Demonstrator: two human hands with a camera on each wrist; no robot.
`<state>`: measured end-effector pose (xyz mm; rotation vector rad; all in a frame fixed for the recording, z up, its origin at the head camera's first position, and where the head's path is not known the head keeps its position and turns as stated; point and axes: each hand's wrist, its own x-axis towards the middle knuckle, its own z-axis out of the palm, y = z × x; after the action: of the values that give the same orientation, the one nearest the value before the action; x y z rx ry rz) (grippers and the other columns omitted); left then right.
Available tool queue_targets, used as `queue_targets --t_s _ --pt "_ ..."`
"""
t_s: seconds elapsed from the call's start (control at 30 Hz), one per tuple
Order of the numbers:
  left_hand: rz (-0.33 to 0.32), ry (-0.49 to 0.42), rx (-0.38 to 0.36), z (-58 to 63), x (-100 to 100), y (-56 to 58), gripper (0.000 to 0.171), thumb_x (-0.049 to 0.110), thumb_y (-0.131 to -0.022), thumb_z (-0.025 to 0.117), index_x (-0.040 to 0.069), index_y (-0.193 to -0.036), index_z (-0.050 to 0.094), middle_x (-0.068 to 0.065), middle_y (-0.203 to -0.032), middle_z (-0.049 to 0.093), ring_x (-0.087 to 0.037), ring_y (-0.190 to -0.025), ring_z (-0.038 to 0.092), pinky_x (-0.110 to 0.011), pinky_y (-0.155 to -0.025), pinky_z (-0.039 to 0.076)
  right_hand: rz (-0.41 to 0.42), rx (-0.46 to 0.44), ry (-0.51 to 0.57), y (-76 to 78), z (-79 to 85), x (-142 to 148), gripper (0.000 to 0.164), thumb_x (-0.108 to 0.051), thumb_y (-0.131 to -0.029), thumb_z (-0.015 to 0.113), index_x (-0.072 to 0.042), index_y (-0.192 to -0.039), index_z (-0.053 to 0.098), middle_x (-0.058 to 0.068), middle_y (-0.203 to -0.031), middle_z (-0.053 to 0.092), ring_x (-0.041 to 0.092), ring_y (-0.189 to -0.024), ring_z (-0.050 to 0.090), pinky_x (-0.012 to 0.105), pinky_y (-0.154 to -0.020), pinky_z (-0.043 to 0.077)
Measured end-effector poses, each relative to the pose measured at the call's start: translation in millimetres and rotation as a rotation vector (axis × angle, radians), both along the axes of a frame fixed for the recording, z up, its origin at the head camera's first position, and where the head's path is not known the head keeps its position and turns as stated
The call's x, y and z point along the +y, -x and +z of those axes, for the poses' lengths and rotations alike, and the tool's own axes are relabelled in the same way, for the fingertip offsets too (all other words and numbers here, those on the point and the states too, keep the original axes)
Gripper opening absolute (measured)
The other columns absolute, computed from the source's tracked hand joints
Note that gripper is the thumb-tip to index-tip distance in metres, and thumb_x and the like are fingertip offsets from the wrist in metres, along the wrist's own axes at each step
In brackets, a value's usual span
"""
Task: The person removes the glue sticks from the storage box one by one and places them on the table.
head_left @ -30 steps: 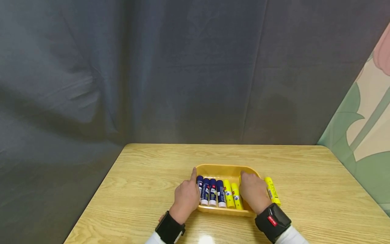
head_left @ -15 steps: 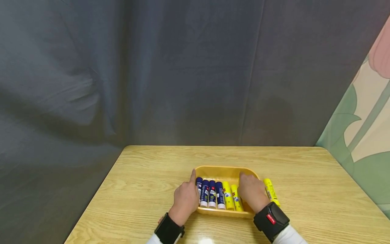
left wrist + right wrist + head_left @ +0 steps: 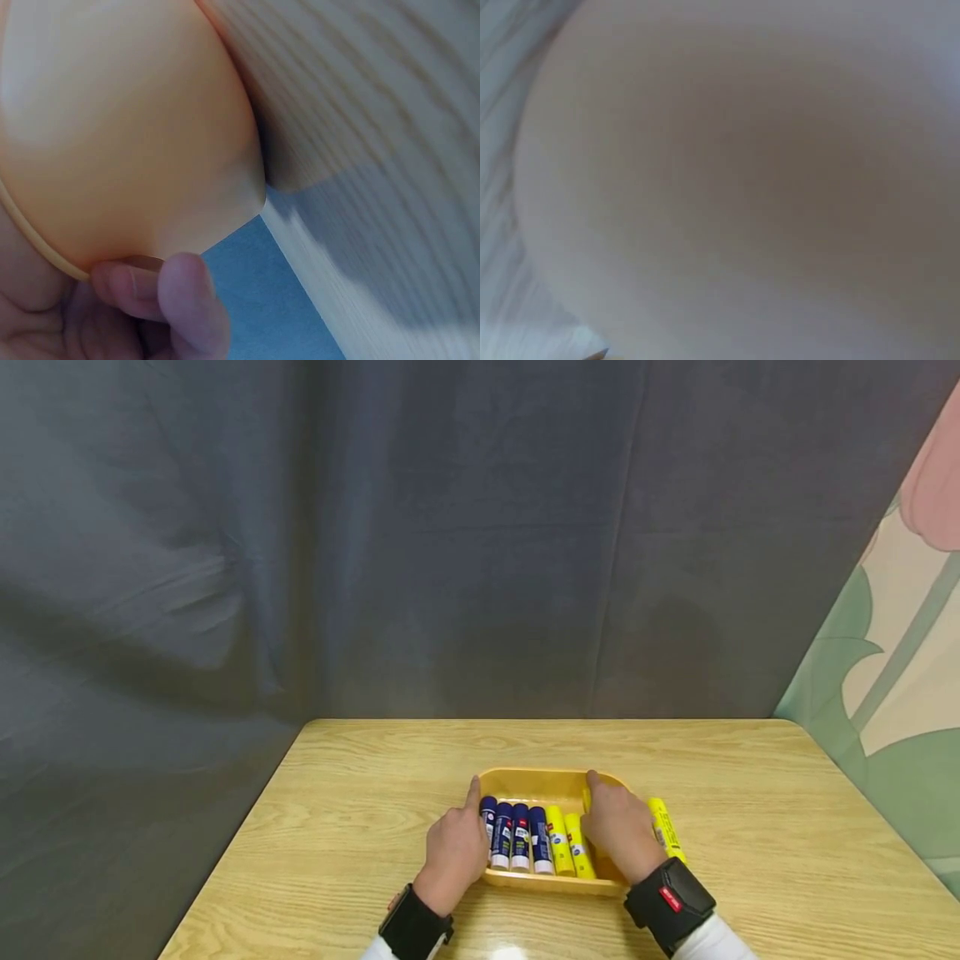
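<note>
A shallow yellow plastic tray (image 3: 540,883) stands on the table. In it lie several dark blue glue sticks (image 3: 521,837) on the left and yellow glue sticks (image 3: 559,841) to their right, side by side. My left hand (image 3: 456,850) grips the tray's left rim, index finger stretched along it; the left wrist view shows its curled fingers (image 3: 193,300) against the outer wall. Over the tray's right end, my right hand (image 3: 621,827) holds another yellow glue stick (image 3: 587,799), mostly hidden beneath the fingers. The right wrist view is filled by a blurred close surface.
One more yellow glue stick (image 3: 667,829) lies on the wooden table (image 3: 360,827), outside the tray and right beside my right hand. A dark grey curtain (image 3: 480,543) hangs behind the table's far edge. A floral-patterned wall (image 3: 885,693) rises at the right.
My right index finger has straightened slightly toward the tray's far rim. The left hand keeps its grip. The whole head view has shifted a little.
</note>
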<state>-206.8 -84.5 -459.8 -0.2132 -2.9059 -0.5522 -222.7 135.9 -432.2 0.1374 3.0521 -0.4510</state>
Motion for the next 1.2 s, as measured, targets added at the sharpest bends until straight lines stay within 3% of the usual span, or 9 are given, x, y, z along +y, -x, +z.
queue_targets --t_s 0.07,0.23,0.47,0.63,1.0,1.2 --pt "0.004 -0.001 -0.001 0.3 -0.5 0.0 0.058 0.016 -0.099 0.057 0.005 -0.153 0.039 -0.003 -0.056 0.047 -0.014 -0.045 0.042 -0.030 -0.043 0.035 -0.001 0.017 0.014 -1.9 3.1 0.3 0.062 -0.010 -0.087 0.068 0.000 -0.144 0.047 0.030 -0.115 0.064 0.030 -0.071 0.057 0.038 -0.055 0.047" --pt "0.010 -0.005 -0.009 0.9 -1.0 -0.3 0.058 0.016 -0.099 0.058 0.005 -0.153 0.039 -0.003 -0.056 0.045 -0.014 -0.044 0.042 -0.030 -0.042 0.034 0.004 0.072 0.065 -8.5 11.8 3.6 0.055 -0.014 -0.090 0.067 -0.004 -0.140 0.049 0.022 -0.087 0.066 0.025 -0.058 0.051 0.033 -0.048 0.037" --pt "0.007 -0.003 -0.011 1.0 -0.4 -1.2 0.058 0.016 -0.100 0.057 0.005 -0.154 0.038 -0.001 -0.055 0.043 -0.014 -0.043 0.041 -0.029 -0.042 0.033 0.018 0.148 0.149 -20.8 26.6 11.1 0.054 -0.015 -0.090 0.070 -0.005 -0.138 0.047 0.009 -0.069 0.055 0.021 -0.053 0.048 0.029 -0.046 0.035" --pt "0.001 -0.001 -0.005 0.8 -0.3 -0.9 0.058 0.016 -0.100 0.057 0.005 -0.153 0.038 -0.001 -0.054 0.043 -0.014 -0.043 0.041 -0.029 -0.042 0.033 0.028 0.212 0.157 -29.9 39.1 18.0 0.054 -0.014 -0.089 0.072 -0.006 -0.136 0.047 0.008 -0.068 0.054 0.020 -0.052 0.047 0.029 -0.045 0.036" --pt "-0.004 -0.011 -0.008 1.2 0.1 -0.6 0.057 0.016 -0.100 0.056 0.004 -0.153 0.038 -0.001 -0.054 0.043 -0.014 -0.043 0.041 -0.029 -0.041 0.033 0.060 0.356 0.158 -42.1 57.8 28.0 0.051 -0.016 -0.088 0.072 -0.007 -0.133 0.049 0.018 -0.085 0.069 0.018 -0.051 0.052 0.030 -0.043 0.039" --pt "0.003 0.003 -0.024 1.6 1.5 0.4 0.058 0.017 -0.100 0.056 0.005 -0.154 0.038 -0.002 -0.055 0.045 -0.014 -0.043 0.042 -0.029 -0.042 0.033 0.073 0.388 0.166 -46.8 66.2 32.7 0.050 -0.015 -0.089 0.071 -0.007 -0.133 0.049 0.019 -0.087 0.071 0.018 -0.051 0.054 0.030 -0.042 0.039"
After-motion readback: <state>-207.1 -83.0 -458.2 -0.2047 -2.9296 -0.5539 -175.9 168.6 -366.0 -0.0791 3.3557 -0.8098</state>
